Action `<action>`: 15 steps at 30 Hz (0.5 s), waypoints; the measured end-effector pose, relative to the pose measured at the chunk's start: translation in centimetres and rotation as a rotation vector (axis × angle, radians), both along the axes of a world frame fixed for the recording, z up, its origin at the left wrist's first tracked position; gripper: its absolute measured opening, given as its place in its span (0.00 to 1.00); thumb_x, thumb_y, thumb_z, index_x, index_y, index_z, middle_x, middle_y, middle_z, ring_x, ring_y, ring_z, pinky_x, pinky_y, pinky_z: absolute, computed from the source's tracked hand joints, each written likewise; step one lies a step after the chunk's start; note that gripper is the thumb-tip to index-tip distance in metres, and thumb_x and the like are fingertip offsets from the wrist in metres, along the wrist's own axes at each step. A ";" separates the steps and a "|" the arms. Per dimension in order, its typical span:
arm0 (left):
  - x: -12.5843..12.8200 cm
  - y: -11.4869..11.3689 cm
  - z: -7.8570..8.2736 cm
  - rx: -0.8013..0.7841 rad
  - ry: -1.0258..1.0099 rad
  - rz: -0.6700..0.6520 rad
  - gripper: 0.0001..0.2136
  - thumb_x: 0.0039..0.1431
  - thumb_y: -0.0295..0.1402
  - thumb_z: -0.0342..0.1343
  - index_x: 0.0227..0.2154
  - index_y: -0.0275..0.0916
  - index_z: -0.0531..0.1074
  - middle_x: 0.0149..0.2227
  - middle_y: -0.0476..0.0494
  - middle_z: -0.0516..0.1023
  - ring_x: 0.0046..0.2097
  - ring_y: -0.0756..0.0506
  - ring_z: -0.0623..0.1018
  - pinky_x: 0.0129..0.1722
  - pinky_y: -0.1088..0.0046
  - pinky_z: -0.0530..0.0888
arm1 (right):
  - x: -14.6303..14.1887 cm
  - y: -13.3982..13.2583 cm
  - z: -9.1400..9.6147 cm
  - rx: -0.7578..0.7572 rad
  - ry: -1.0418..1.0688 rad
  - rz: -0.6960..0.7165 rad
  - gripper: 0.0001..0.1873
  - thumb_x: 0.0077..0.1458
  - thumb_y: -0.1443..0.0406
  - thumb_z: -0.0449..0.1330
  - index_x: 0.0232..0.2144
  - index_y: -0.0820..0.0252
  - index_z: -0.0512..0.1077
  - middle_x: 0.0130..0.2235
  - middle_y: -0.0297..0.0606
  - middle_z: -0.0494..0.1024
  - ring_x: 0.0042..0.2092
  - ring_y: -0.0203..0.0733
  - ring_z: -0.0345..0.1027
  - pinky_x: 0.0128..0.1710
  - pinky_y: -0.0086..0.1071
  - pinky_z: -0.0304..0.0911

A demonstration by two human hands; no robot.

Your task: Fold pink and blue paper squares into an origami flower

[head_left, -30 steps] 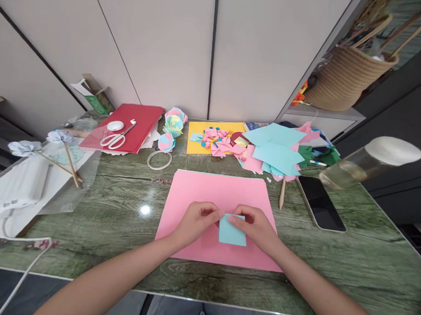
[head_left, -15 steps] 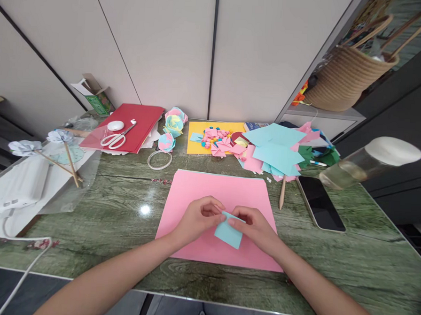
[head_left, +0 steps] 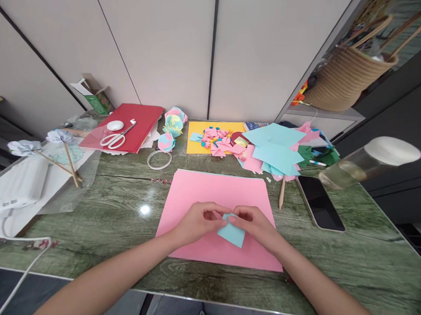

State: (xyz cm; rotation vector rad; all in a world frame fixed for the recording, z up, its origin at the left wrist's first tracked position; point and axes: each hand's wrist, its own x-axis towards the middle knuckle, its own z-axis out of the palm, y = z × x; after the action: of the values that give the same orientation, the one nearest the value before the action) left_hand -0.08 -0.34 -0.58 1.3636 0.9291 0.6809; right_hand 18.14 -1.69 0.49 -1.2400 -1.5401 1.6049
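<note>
A small light blue paper piece point(head_left: 232, 233) is held tilted just above a large pink sheet point(head_left: 202, 187) lying on the green marble table point(head_left: 350, 249). My left hand point(head_left: 197, 221) pinches its upper left corner with curled fingers. My right hand point(head_left: 257, 224) pinches its upper right edge, fingers closed on it. Both hands meet at the top of the blue piece, whose lower corner points down toward me.
A pile of blue and pink paper squares point(head_left: 277, 151), a yellow sheet with small paper flowers point(head_left: 215, 136), a pencil point(head_left: 282, 193), a phone point(head_left: 320, 202), a glass jar point(head_left: 369, 162), scissors point(head_left: 114, 137) on a red folder point(head_left: 142, 118), a tape ring point(head_left: 159, 159).
The blue piece has gone from lying square to tilted, and both hands have drawn closer together at its top edge.
</note>
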 end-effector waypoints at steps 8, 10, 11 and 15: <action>-0.1 0.0 0.2 -0.006 -0.002 -0.020 0.15 0.46 0.32 0.57 0.39 0.38 0.72 0.37 0.43 0.74 0.29 0.52 0.69 0.29 0.77 0.66 | 0.2 0.2 -0.3 -0.005 -0.047 -0.026 0.16 0.47 0.55 0.56 0.22 0.63 0.67 0.22 0.31 0.63 0.26 0.32 0.55 0.25 0.26 0.51; -0.1 0.0 0.2 -0.011 -0.005 -0.014 0.15 0.46 0.32 0.56 0.40 0.38 0.72 0.39 0.42 0.74 0.31 0.51 0.70 0.29 0.77 0.66 | 0.3 0.2 -0.4 -0.004 -0.061 -0.003 0.17 0.47 0.54 0.55 0.23 0.63 0.68 0.22 0.31 0.63 0.25 0.32 0.54 0.25 0.26 0.50; -0.1 0.1 0.2 -0.011 -0.005 -0.012 0.15 0.47 0.32 0.56 0.40 0.38 0.72 0.39 0.42 0.74 0.32 0.51 0.70 0.30 0.77 0.66 | 0.3 0.2 -0.4 -0.007 -0.068 0.007 0.17 0.47 0.54 0.56 0.23 0.64 0.68 0.22 0.31 0.63 0.25 0.32 0.54 0.24 0.26 0.50; 0.0 0.1 0.2 -0.006 0.002 -0.014 0.15 0.47 0.32 0.56 0.40 0.38 0.72 0.40 0.42 0.74 0.33 0.49 0.71 0.30 0.76 0.66 | 0.3 0.1 -0.7 -0.024 -0.087 0.003 0.17 0.46 0.54 0.57 0.22 0.64 0.68 0.21 0.30 0.62 0.24 0.31 0.53 0.23 0.26 0.49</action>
State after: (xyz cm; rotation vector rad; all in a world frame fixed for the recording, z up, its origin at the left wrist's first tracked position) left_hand -0.09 -0.28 -0.34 1.3643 0.9215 0.6657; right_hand 18.47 -1.55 -0.24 -1.3369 -1.5798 1.5949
